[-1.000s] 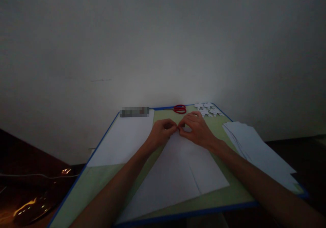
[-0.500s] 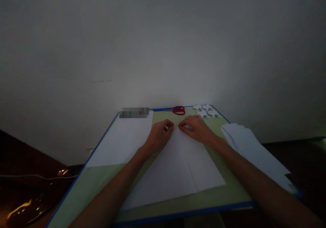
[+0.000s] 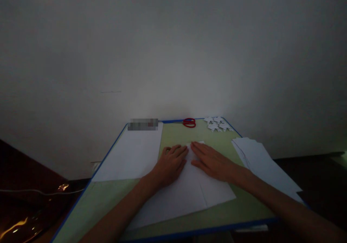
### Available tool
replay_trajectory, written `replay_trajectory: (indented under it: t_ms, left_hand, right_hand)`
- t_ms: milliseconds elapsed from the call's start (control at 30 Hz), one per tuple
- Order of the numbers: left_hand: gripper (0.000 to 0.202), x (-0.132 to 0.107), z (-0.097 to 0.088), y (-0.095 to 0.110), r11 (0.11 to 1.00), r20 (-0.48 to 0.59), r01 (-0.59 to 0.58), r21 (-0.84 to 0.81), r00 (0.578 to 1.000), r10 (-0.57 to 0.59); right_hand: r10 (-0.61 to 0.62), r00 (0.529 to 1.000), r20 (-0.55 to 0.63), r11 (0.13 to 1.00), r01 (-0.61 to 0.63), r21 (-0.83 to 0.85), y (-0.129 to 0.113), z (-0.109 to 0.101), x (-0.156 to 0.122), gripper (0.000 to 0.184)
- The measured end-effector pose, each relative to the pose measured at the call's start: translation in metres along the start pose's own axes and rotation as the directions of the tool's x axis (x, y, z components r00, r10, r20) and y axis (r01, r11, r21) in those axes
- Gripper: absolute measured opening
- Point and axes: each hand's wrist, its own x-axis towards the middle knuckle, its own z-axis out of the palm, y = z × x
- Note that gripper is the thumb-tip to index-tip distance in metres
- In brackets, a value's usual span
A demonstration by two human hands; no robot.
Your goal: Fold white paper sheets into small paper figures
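Observation:
A folded white sheet of paper (image 3: 187, 192) lies in the middle of a green board (image 3: 108, 199) with a blue rim. My left hand (image 3: 170, 163) rests flat on the sheet's far left part, fingers stretched out. My right hand (image 3: 210, 160) lies flat beside it on the far right part, fingers spread and pointing left. The fingertips of both hands nearly meet at the sheet's far tip. Neither hand holds anything.
A large white sheet (image 3: 131, 152) lies on the board's left. A stack of white sheets (image 3: 260, 163) sits at the right edge. Red-handled scissors (image 3: 189, 122) and several small folded paper shapes (image 3: 218, 123) lie at the far edge, against a pale wall.
Both hands stopped pinching the sheet's far tip and now lie flat on the paper, pressing it down. The view has shifted slightly.

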Motion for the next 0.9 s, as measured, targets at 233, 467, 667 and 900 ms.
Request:
replay_trajectory:
  t_ms: [233, 467, 667, 900]
  left_hand:
    - [0.046, -0.002, 0.012, -0.007, 0.999, 0.014, -0.034, 0.019, 0.999, 0.034]
    - [0.053, -0.002, 0.013, 0.002, 1.000, 0.050, 0.025, 0.003, 0.998, -0.025]
    - [0.065, -0.005, 0.015, 0.004, 1.000, 0.082, 0.003, 0.018, 0.997, -0.004]
    - [0.066, -0.004, 0.016, 0.004, 0.999, 0.052, 0.001, 0.050, 0.999, -0.004]
  right_hand:
    - [-0.043, 0.992, 0.120, 0.996, 0.051, -0.071, 0.009, 0.003, -0.010, 0.073]
    - [-0.127, 0.987, 0.102, 0.992, 0.129, -0.014, 0.018, 0.004, -0.008, 0.068]
    - [-0.158, 0.978, 0.136, 0.987, 0.154, 0.046, 0.020, 0.005, -0.009, 0.074]
    - [-0.097, 0.979, 0.181, 0.994, 0.087, 0.063, 0.017, 0.004, -0.009, 0.082]
